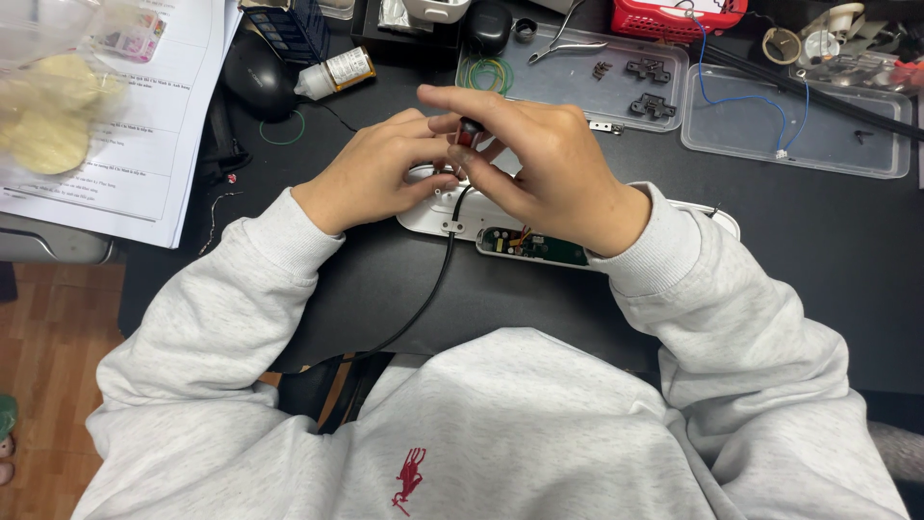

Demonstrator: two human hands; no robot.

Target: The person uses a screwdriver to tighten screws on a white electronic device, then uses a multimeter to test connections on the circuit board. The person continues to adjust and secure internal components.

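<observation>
An opened white plastic device (438, 220) lies on the black desk, its green circuit board (539, 248) exposed. A black cable (438, 279) runs from it toward my lap. My right hand (539, 164) grips the dark, red-marked handle of a small screwdriver (468, 133), held upright over the device's left end. My left hand (380, 171) rests on that end of the white casing, fingers curled beside the tool's tip. The tip itself is hidden by my fingers.
Behind the device stand two clear plastic trays: one (674, 67) with pliers (563, 43), rubber bands and small black parts, another (890, 159) with a blue wire (736, 96). A glue bottle (335, 73), black mouse (258, 77) and papers (144, 135) lie at left.
</observation>
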